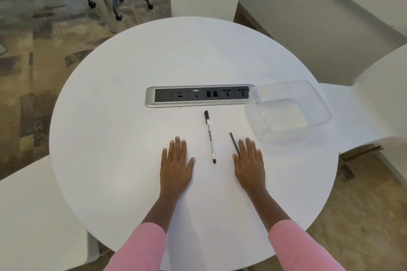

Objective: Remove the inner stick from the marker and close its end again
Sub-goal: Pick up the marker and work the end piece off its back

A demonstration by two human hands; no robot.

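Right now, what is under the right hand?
The right hand lies flat on the table, covering the near end of the black stick. Nothing else shows; anything beneath the palm is hidden.

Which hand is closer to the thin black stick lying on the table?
Right. The right hand lies flat right beside the stick, its index finger alongside it. The left hand lies flat on the far side of the marker.
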